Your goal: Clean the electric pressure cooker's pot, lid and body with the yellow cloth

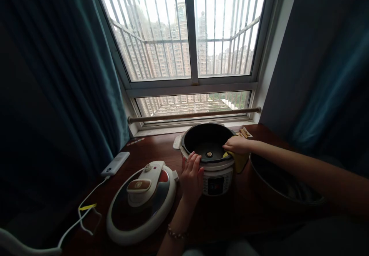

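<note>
In the head view an electric pressure cooker (216, 183) stands lidless on the table, its dark inside showing a small round piece at the bottom. My left hand (191, 177) rests against the cooker's front left rim, fingers stretched over the edge. At the right rim, my right hand (238, 145) is closed on a yellow cloth (240, 163), which drapes over the side of the cooker. Part of the cloth is hidden under the hand. Left of the cooker lies its white and dark lid (141, 206), handle upward.
A dark inner pot (284, 179) sits at the right, under my right forearm. A white power bank (115, 163) with a white cable (73, 227) lies on the left of the wooden table (161, 150). Behind, a wooden rail (196, 115) crosses the barred window; curtains hang on both sides.
</note>
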The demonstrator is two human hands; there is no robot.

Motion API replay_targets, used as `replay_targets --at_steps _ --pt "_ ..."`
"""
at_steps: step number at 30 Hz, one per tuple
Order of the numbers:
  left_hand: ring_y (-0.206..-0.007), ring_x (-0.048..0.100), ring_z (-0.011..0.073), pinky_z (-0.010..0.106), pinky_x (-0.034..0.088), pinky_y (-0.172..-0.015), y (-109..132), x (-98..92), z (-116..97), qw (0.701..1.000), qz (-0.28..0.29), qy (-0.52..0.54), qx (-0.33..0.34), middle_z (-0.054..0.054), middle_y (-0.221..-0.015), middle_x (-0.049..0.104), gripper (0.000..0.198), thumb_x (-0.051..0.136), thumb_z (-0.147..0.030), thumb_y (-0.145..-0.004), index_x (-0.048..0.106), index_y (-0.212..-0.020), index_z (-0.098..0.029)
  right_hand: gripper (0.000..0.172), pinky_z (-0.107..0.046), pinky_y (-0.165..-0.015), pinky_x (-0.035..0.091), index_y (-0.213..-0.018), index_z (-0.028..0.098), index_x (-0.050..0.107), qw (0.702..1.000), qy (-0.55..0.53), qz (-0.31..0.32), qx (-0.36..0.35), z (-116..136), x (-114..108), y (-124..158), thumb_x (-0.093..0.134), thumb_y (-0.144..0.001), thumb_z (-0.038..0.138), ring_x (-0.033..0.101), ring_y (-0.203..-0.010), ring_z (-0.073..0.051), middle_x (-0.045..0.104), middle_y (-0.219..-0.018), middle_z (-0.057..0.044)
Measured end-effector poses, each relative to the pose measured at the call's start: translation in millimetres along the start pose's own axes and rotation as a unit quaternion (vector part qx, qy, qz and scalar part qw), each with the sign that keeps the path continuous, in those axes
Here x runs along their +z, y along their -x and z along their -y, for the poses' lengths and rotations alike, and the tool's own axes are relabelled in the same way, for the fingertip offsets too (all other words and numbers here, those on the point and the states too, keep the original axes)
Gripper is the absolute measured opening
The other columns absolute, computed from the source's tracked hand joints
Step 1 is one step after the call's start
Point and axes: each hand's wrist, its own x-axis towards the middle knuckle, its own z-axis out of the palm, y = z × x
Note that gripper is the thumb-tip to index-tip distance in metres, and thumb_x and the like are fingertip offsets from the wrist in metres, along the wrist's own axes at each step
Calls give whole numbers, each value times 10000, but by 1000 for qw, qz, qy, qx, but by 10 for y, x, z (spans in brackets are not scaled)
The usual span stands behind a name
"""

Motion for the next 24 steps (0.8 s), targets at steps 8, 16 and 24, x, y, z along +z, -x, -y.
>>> replay_targets --at_steps 8,16,24 --pt "-1257 414 226 468 213 -1084 -24 -26 -17 1000 4 0 -13 115 -1238 558 332 317 -211 -911 499 -1182 -150 378 -279 -719 393 -877 126 724 995 63 35 -71 -398 4 -495 418 -888 348 621 -783 -202 696 -854 -125" --pt "-1277 393 220 468 231 -1087 -9 -15 24 1000 8 -3 -11 106 -1275 532 353 328 -209 -908 475 -1225 -163 304 -323 -929 291 -886 112 681 982 108 -85 -131 -571 -88 -1068 426 -883 276 513 -1025 -209 656 -993 -125" --pt "-1288 379 219 464 228 -1093 13 -24 34 1000 26 -5 -5 105 -1278 527 354 350 -198 -901 454 -1238 -166 383 -325 -833 379 -1039 53 582 982 88 -167 -28 -572 -146 -1376 310 -949 307 552 -975 -236 600 -1036 -194"
